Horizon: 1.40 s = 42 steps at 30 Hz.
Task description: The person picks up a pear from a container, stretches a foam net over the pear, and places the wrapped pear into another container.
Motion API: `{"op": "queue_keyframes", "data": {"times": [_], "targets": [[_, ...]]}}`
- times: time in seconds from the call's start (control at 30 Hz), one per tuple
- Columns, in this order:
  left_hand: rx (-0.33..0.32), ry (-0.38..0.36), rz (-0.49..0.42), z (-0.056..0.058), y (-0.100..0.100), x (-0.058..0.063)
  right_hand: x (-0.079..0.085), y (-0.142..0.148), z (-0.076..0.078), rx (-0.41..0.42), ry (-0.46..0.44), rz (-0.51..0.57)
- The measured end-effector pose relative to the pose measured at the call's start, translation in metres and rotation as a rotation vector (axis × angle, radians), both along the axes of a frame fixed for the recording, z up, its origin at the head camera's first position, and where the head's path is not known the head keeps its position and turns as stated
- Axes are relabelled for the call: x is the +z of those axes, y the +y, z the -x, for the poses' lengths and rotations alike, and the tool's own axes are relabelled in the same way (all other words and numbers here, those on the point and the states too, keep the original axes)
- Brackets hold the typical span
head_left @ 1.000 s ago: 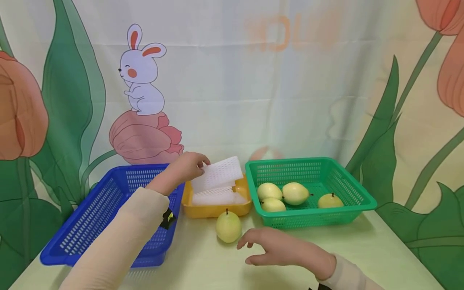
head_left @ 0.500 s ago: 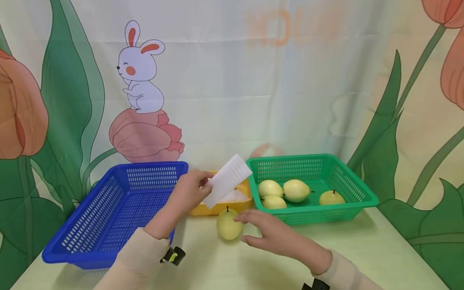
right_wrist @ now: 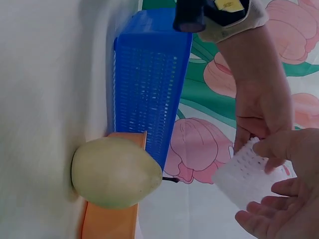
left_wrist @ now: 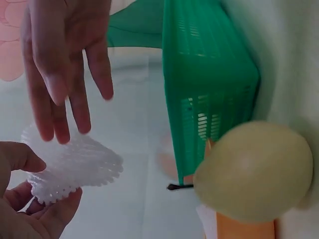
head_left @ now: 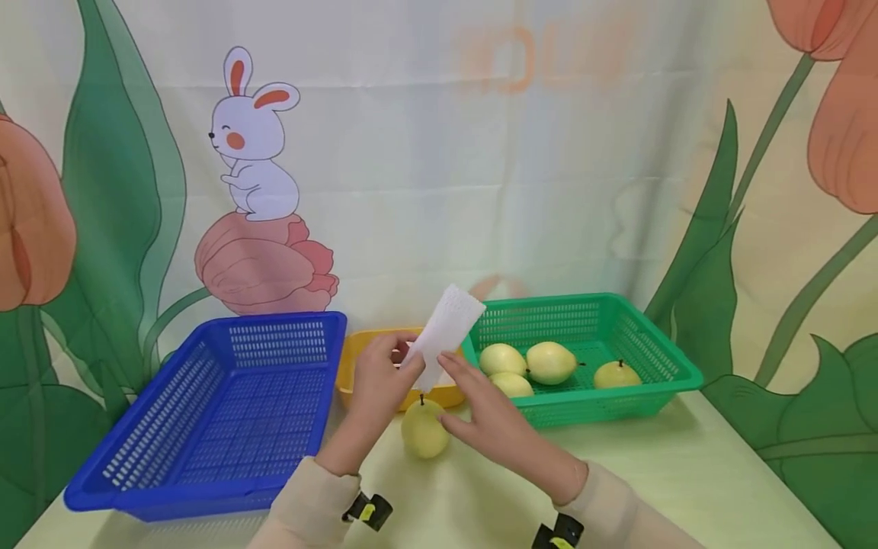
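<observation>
Step in hand, as judged: preparation of the foam net sleeve [head_left: 449,324] for fitting to the loose pear [head_left: 424,436]. The sleeve is raised above the pear and apart from it; both wrist views show the gap. The pear stands upright on the surface [head_left: 686,457], in front of the yellow tray [head_left: 351,347].

Left grip [head_left: 380,377]: closed, with the thumb and fingers pinching the sleeve near its lower part. The free end of the sleeve points upward.

Right grip [head_left: 494,415]: spread, thumb well apart from the fingers, with no hold on anything. The fingertips are at the sleeve; contact cannot be confirmed.

Next move, as judged: it calls for the right grip to take the free edge of the sleeve and part the two layers while the left grip maintains its pinch. Avoid pulling hard; the thin mesh could tear.

Adjacent items: the green basket [head_left: 590,412] contains four visible pears; the blue basket [head_left: 254,419] is on the opposite side of the tray.
</observation>
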<state>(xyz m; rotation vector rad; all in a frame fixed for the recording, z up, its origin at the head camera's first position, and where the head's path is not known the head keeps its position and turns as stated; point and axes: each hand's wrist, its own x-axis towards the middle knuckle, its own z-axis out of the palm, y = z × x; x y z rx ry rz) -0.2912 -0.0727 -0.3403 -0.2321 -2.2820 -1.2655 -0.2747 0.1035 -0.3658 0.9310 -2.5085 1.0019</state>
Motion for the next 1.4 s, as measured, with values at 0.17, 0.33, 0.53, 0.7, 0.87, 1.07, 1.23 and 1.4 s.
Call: {"op": "queue_keyframes", "data": {"times": [0.17,0.33,0.53,0.7,0.87,1.07,1.23,1.4], "targets": [[-0.069,-0.143,-0.069,0.0,0.003,0.003,-0.001,-0.008,0.009,-0.035,-0.003,0.045],[-0.198,-0.247,-0.146,-0.003,-0.005,0.003,-0.001,-0.011,0.012,0.01,-0.031,0.103],[-0.444,-0.305,-0.103,-0.006,-0.024,0.002,0.002,-0.008,0.019,0.113,-0.192,0.185],[-0.532,-0.261,-0.022,-0.005,-0.031,0.0,0.005,-0.007,0.02,0.144,-0.26,0.208],[-0.492,-0.23,-0.008,-0.006,-0.028,-0.006,0.005,-0.009,0.019,0.158,-0.26,0.217],[-0.414,-0.2,0.0,-0.007,-0.024,-0.007,0.004,-0.009,0.019,0.165,-0.276,0.203],[-0.354,-0.156,0.002,-0.006,-0.021,-0.008,0.004,-0.009,0.02,0.174,-0.266,0.206],[-0.301,-0.099,-0.009,-0.006,-0.017,-0.011,0.004,-0.011,0.022,0.166,-0.278,0.237]]}}
